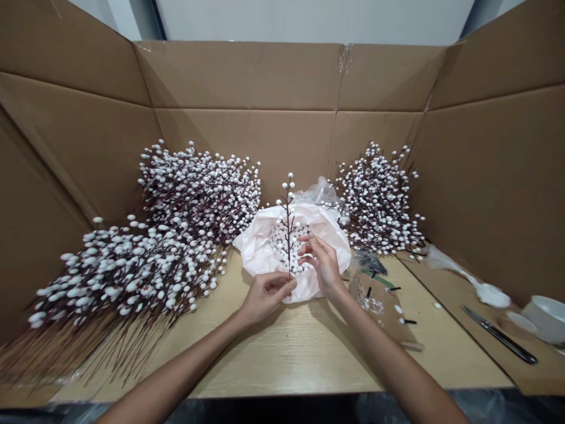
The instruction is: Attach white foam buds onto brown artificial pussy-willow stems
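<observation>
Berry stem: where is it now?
Head view, centre: the berry stem stands upright, pinched by the left hand, right hand touching it, before the white bag.

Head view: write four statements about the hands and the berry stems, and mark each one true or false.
1. The left hand holds the berry sprig upright by its stem. True.
2. The right hand holds the knife. False: the knife lies untouched far to the right; that hand pinches the sprig's side twigs.
3. The biggest pile of berry stems lies left of the hands. True.
4. The berries are red. False: they are white.
</observation>
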